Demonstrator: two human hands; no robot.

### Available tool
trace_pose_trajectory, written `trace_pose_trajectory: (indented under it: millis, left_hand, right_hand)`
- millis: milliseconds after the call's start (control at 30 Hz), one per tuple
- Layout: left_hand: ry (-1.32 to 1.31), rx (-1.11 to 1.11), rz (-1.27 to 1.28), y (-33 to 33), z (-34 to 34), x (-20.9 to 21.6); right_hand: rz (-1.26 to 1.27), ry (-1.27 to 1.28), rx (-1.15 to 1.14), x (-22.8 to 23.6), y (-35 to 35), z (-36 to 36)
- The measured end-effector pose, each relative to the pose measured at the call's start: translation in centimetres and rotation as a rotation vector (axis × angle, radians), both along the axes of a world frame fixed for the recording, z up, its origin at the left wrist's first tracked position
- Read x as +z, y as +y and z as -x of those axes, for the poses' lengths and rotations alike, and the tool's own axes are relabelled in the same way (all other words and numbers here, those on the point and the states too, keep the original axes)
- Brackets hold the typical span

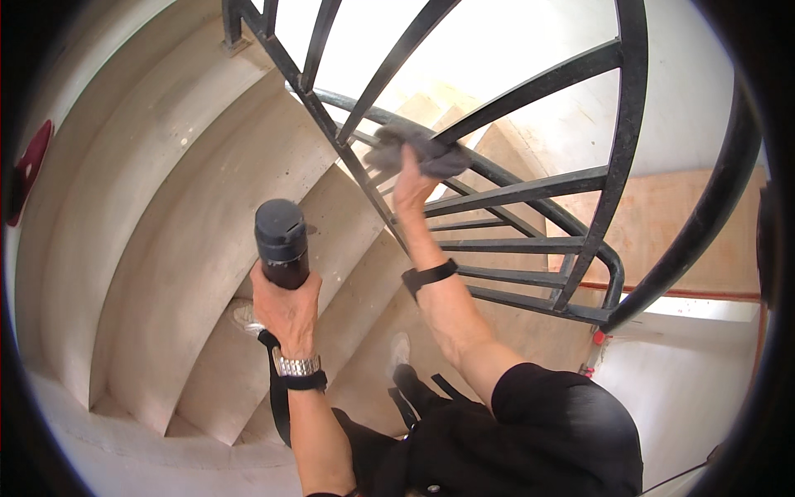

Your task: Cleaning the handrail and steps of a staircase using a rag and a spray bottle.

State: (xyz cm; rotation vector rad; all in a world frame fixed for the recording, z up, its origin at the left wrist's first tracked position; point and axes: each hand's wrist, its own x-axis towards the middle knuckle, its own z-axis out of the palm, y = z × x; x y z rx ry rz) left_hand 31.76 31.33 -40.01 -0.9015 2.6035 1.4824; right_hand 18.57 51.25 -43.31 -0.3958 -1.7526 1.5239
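My left hand (288,308) is wrapped round a black cylindrical bottle (283,236) with a dark lid, held upright above the steps. Ahead and to the right, my right hand (416,186) is closed on a dark grey cloth (422,155), which is smeared by motion. The cloth is against or just over a bar of the black metal stair railing (530,190); I cannot tell whether it touches. My right fingers are mostly hidden behind the cloth and the hand.
Pale curved stairs (166,207) fan out on the left, and my shoes (401,352) rest on the steps. A thick black handrail (704,232) bends along the right. Lower steps (505,149) show through the bars. A dark red object (33,170) is at the far left wall.
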Motion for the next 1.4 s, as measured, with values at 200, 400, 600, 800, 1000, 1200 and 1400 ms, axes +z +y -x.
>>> trace_pose_trajectory:
  millis: [200, 400, 600, 800, 1000, 1200, 1400]
  left_hand:
    - [-0.056, 0.032, 0.044, -1.8, -1.8, -1.5]
    - [0.033, -0.031, -0.052, 1.3, -0.1, -1.0]
    - [0.020, 0.046, -0.007, -1.4, -1.3, -1.1]
    - [0.035, 0.041, -0.008, -0.3, -0.1, 0.2]
    - [0.010, 0.069, -0.021, -0.8, -0.4, -0.4]
    - [-0.007, 0.036, -0.031, -0.5, 0.0, -0.4]
    - [-0.019, 0.034, -0.037, 0.1, -0.1, -0.3]
  right_hand:
    - [0.091, -0.266, 0.271, -13.1, -2.9, -1.4]
    - [-0.465, -0.886, 0.107, -21.3, 4.0, -6.1]
    - [-0.109, -1.012, 0.427, -12.2, -2.2, -8.1]
    - [-0.359, -0.643, 0.202, -14.3, -1.1, -2.0]
    - [-0.357, -0.686, 0.252, -11.2, -4.4, -0.3]
    - [-0.014, -0.727, 0.046, -14.0, -3.7, -6.0]
    - [-0.600, -0.605, 0.034, -17.8, 2.5, -3.7]
